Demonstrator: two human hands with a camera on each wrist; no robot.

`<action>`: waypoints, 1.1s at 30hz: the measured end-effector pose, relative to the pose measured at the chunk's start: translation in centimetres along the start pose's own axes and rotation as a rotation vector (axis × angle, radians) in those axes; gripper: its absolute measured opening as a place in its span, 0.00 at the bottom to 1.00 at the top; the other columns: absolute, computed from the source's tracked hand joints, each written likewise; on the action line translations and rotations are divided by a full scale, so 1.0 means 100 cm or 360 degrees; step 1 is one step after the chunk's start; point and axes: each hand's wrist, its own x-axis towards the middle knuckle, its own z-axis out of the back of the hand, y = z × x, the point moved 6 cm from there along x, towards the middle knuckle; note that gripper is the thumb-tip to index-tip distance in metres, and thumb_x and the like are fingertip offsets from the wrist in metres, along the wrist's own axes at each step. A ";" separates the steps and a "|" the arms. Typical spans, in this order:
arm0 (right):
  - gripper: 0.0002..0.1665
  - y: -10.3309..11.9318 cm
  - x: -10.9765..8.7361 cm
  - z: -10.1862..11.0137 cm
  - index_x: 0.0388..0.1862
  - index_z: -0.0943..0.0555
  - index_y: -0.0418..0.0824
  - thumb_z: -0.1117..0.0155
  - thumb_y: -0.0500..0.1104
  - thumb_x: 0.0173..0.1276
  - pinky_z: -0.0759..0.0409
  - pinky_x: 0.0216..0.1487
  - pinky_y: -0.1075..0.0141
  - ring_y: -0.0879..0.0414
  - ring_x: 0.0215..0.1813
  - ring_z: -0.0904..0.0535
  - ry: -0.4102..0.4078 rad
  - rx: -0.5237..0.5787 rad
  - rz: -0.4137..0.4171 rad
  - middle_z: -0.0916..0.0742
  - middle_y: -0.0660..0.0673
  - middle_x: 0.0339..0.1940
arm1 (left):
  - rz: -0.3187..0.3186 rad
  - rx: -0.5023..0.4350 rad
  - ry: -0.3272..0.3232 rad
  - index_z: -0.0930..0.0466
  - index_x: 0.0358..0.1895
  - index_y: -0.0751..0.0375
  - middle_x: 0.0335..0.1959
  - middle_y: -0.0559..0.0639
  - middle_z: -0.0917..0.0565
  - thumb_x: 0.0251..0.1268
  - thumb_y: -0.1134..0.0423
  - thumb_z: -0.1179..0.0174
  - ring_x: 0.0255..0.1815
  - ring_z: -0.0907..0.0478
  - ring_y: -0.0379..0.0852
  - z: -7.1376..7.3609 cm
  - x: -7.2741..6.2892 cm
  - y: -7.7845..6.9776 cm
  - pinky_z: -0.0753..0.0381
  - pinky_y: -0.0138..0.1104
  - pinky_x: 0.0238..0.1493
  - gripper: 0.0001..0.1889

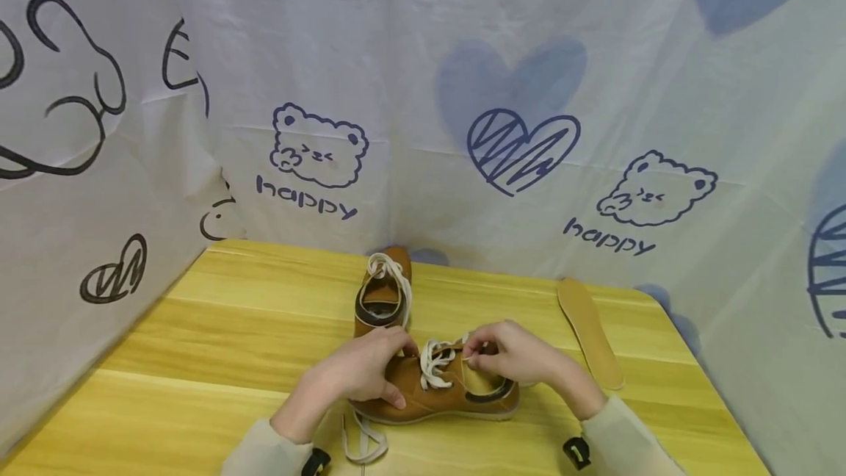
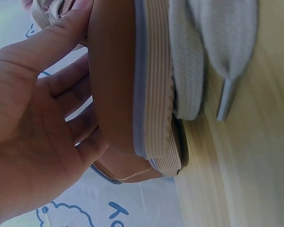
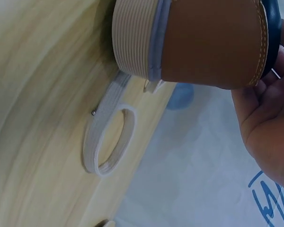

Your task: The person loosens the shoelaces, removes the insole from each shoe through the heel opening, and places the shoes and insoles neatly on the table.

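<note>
A brown lace-up shoe (image 1: 423, 395) with a pale ribbed sole lies crosswise on the table, toe to the left. My left hand (image 1: 360, 369) grips it over the toe, thumb on the near side and fingers on the far side. White laces (image 1: 436, 366) lie loosely over its front. With curled fingers and thumb, my right hand (image 1: 509, 351) pinches the shoe at its opening, beside the laces; I cannot tell which part is pinched. In the right wrist view the brown heel (image 3: 208, 42) is close to the right hand (image 3: 270, 123).
A second brown shoe (image 1: 383, 292) with white laces stands behind the first. To the right lies a tan insole (image 1: 591, 333). One loose lace end (image 1: 366, 446) trails on the yellow wooden table (image 1: 198, 344). Printed cloth (image 1: 423, 94) hangs along the table's back and sides.
</note>
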 end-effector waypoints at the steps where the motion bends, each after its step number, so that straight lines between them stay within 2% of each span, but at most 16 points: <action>1: 0.04 0.001 -0.001 0.000 0.42 0.13 0.43 0.34 0.37 0.75 0.22 0.34 0.69 0.64 0.31 0.24 -0.0020 0.0011 0.0004 0.12 0.52 0.39 | -0.0001 -0.0002 0.0004 0.20 0.58 0.53 0.56 0.45 0.20 0.46 0.53 0.16 0.60 0.23 0.47 0.000 0.000 0.000 0.21 0.46 0.62 0.34; 7: 0.04 0.004 -0.005 -0.001 0.42 0.13 0.44 0.34 0.39 0.76 0.19 0.42 0.67 0.64 0.39 0.20 -0.0120 0.0025 0.0022 0.10 0.48 0.47 | -0.0012 0.0010 0.0016 0.20 0.58 0.53 0.56 0.44 0.20 0.46 0.52 0.16 0.60 0.23 0.45 -0.002 0.001 0.000 0.20 0.45 0.62 0.34; 17: 0.05 0.002 -0.009 0.001 0.43 0.12 0.47 0.35 0.43 0.77 0.18 0.51 0.64 0.57 0.51 0.16 -0.0229 0.0080 -0.0021 0.11 0.51 0.46 | -0.0045 0.0033 -0.0011 0.19 0.57 0.53 0.55 0.44 0.20 0.46 0.53 0.16 0.61 0.24 0.46 -0.001 0.003 0.000 0.21 0.44 0.63 0.33; 24: 0.04 0.004 -0.018 0.004 0.44 0.11 0.47 0.32 0.42 0.75 0.17 0.46 0.64 0.61 0.43 0.17 -0.0288 0.0038 -0.0007 0.12 0.55 0.41 | -0.0032 0.0035 -0.0029 0.19 0.57 0.54 0.56 0.44 0.20 0.45 0.53 0.16 0.62 0.24 0.48 0.000 0.001 0.003 0.22 0.46 0.64 0.33; 33: 0.04 0.001 -0.038 0.017 0.44 0.11 0.45 0.31 0.40 0.74 0.14 0.48 0.65 0.59 0.44 0.15 -0.0461 0.0107 0.0006 0.11 0.52 0.42 | 0.0007 0.0005 0.0005 0.20 0.58 0.51 0.57 0.44 0.21 0.47 0.52 0.16 0.63 0.24 0.47 0.000 -0.001 0.002 0.20 0.46 0.62 0.33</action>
